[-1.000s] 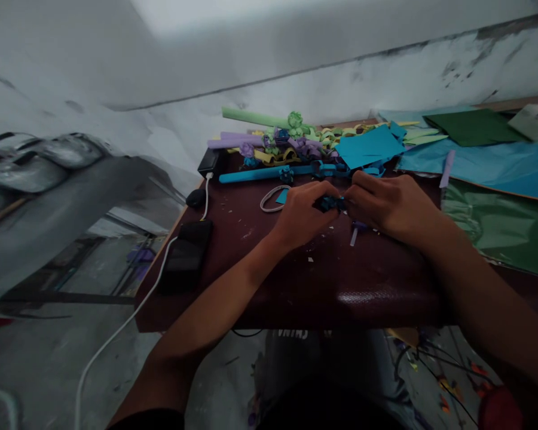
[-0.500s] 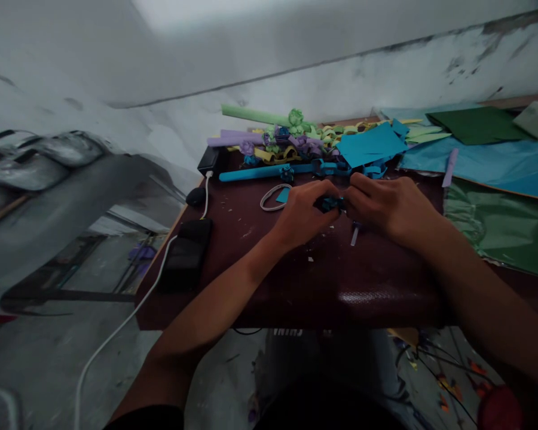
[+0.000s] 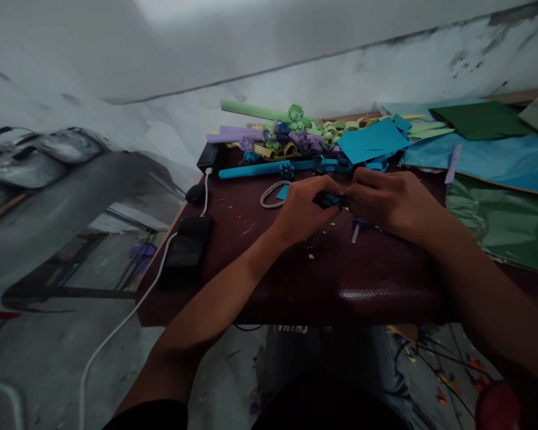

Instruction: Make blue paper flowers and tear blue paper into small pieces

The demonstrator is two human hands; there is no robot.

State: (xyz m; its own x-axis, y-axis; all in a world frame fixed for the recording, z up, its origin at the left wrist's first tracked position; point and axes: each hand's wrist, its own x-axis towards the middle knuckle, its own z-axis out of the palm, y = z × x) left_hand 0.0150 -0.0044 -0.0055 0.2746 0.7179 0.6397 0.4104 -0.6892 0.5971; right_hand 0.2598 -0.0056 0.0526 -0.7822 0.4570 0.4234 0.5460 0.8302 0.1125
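Note:
Over the dark red table, my left hand (image 3: 305,208) pinches a small blue paper flower (image 3: 330,199) between thumb and forefinger. From the other side, my right hand (image 3: 383,200) has its fingers bunched closed at the flower's right edge, touching it; the fingertips partly cover it. Just beyond my hands lies a rolled blue paper tube (image 3: 251,171) with another blue paper flower (image 3: 287,169) against it. A pale elastic loop (image 3: 269,197) and a blue paper scrap (image 3: 283,192) rest left of my left hand. Below the right hand is a thin purple strip (image 3: 355,233).
Along the wall sit a green paper tube (image 3: 251,110), purple paper flowers (image 3: 246,144), blue sheets (image 3: 372,142) and yellow paper chains. Bagged green paper (image 3: 506,224) covers the right side. A black box (image 3: 186,251) with a white cable (image 3: 130,313) lies at the left edge.
Both hands stay at the same spot, with small finger shifts around the blue paper flower. The view has tilted very slightly; the things on the table lie as before.

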